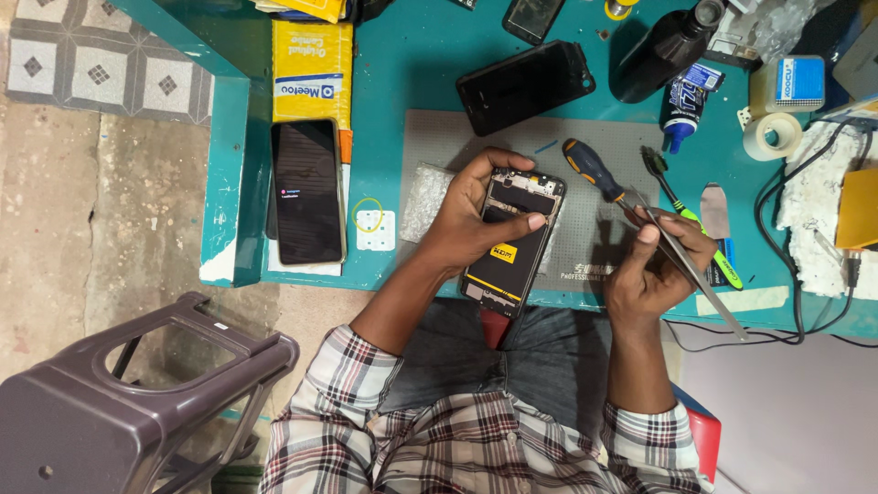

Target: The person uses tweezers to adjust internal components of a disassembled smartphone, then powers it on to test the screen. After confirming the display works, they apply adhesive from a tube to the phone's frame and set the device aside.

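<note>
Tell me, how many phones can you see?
4. An opened phone in the left hand, one at the table's left edge, one above the mat, one at the top edge. Clutter may hide more.

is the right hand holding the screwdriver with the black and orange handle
No, the right hand holds metal tweezers, while the screwdriver lies on the grey mat.

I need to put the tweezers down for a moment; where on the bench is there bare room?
Bare patches: the grey mat between the black phone and the opened phone in the left hand; the teal top beside the yellow box. Crowded: right of the screwdriver, around bottles, tape, cables.
</note>
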